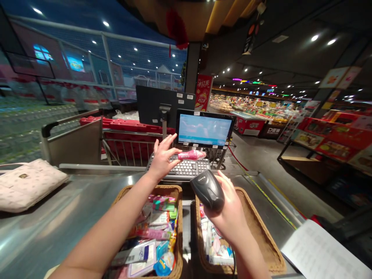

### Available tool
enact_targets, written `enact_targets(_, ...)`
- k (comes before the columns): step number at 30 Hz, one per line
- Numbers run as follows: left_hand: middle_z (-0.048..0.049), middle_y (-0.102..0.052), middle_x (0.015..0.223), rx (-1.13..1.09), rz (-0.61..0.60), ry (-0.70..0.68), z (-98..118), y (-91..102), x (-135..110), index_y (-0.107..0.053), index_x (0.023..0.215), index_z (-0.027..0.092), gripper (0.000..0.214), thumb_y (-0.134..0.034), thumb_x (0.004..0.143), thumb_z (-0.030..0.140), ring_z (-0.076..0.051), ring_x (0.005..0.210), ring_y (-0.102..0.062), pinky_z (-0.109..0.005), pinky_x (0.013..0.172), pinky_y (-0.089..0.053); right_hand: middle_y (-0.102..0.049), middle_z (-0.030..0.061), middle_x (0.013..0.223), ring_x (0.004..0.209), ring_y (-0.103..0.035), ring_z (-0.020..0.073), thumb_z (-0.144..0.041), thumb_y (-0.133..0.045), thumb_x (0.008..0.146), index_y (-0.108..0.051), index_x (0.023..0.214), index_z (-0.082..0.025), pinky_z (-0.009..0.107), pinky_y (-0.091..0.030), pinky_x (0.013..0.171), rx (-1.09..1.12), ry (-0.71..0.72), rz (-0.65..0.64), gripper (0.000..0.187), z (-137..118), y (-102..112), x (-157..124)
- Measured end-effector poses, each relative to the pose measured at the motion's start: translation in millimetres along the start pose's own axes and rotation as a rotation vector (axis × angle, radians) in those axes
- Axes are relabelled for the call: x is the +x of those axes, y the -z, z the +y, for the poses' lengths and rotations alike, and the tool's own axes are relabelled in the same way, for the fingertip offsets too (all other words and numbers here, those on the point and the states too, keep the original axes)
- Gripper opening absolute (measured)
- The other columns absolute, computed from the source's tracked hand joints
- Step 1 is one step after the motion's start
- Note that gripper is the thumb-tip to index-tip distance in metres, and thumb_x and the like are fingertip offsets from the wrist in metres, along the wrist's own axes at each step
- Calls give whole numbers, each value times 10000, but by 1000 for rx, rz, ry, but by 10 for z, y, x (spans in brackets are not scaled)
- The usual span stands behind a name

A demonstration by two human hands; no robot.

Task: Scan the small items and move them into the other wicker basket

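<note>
My left hand (163, 158) reaches forward over the keyboard (186, 169) and pinches a small pink packaged item (191, 155) between thumb and fingers, the other fingers spread. My right hand (229, 211) grips a black handheld barcode scanner (207, 189), its head pointing toward the pink item. Below my arms stand two wicker baskets: the left basket (177, 248) is full of small packaged goods, the right basket (261, 240) holds a few packets at its left side.
A lit touchscreen (204, 129) stands behind the keyboard, with a dark monitor back (162, 102) beside it. A beige pouch (27, 185) lies on the steel counter (58, 228) at left. Printed paper (322, 252) lies at lower right. Red shopping carts (128, 143) are behind the counter.
</note>
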State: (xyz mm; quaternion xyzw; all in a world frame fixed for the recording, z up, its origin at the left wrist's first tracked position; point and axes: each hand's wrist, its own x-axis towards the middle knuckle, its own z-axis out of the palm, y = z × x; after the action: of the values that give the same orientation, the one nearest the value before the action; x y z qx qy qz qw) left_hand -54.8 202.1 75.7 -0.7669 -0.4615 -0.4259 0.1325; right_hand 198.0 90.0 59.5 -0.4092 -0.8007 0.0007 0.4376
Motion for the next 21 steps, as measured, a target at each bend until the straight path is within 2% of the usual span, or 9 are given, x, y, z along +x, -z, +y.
enact_targets(6,-65,-368,1581,-5,-10,9,-10,34,4,-706,965,253,150,-670,826,298,-309,1451,-341,-633,1191,-111,-598,109,1311,1384,-419,371,-162,-609,724,-578,1229,-240,619,-370,1125,0,1,-22,512,-23,-45,-21)
enact_targets(12,-70,-374,1578,-21,-15,15,-34,36,-39,-699,961,254,137,-669,835,297,-291,1456,-336,-634,1191,-107,-596,108,1304,1364,-441,368,-167,-607,729,-568,1227,-247,606,-393,1112,8,-9,29,506,-80,-57,-35)
enact_targets(21,-79,-395,1565,8,-65,81,-202,98,-368,-697,957,251,138,-682,826,292,-290,1442,-360,-641,1184,-120,-599,123,1251,1359,-440,367,-170,-604,716,-590,1188,-212,592,-383,1123,21,-2,5,474,-73,-244,-31)
